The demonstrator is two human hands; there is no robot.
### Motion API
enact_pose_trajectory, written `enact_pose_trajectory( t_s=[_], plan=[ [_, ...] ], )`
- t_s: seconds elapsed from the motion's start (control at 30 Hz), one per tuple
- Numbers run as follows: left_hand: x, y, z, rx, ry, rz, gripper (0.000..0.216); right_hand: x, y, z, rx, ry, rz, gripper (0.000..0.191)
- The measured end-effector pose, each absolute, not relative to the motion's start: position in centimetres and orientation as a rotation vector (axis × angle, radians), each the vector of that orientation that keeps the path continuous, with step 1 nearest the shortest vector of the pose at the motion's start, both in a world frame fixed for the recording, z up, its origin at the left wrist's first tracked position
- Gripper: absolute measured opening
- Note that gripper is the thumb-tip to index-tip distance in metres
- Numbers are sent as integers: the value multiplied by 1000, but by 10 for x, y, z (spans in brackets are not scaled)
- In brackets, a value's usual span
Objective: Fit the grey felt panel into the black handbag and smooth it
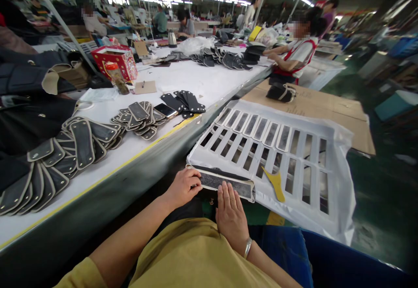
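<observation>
A long dark fabric strip with a pale edge (210, 181) lies along the near edge of a white slotted frame. At the strip's left end, my left hand (183, 189) has its fingers curled together on the edge. My right hand (231, 212) lies flat on the strip near its right part, fingers straight and side by side. Just beyond the right hand, a yellow forked piece (274, 182) rests on the white slotted frame (248, 152). Several grey panels with pale borders (251, 125) sit in the frame's far row.
On the long white table (215, 83) to the left lie piles of dark trimmed pieces (83, 142), a phone (166, 110), a bottle (116, 79) and a red box (116, 59). Cardboard (329, 105) lies behind the frame. A co-worker (297, 55) is at the table's far right.
</observation>
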State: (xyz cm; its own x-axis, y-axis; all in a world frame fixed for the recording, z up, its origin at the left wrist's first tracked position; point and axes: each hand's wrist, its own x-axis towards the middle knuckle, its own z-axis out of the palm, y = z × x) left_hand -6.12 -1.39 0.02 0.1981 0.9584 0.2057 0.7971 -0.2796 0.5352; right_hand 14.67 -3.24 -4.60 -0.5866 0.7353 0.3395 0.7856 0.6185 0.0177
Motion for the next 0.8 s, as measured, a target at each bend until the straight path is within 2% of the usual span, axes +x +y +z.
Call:
enact_pose_trajectory(
  t_s=[0.33, 0.53, 0.6, 0.7, 0.8],
  plan=[
    [-57, -12, 1, 2113, 1786, 696, 14, 123, -23, -43, -1208, -2584, -209, 55],
    [-63, -9, 3, 2107, 1727, 690, 11, 104, -14, -39, -1174, -2637, -153, 66],
    [-75, -7, 6, 2120, 1631, 720, 4, 100, -11, -39, -1168, -2647, -139, 68],
    [-99, -10, 9, 2144, 1588, 782, 16, 99, -10, -40, -1176, -2636, -117, 72],
    [-118, -16, 4, 2169, 1591, 791, 12, 100, -11, -40, -1173, -2620, -112, 74]
  ],
)
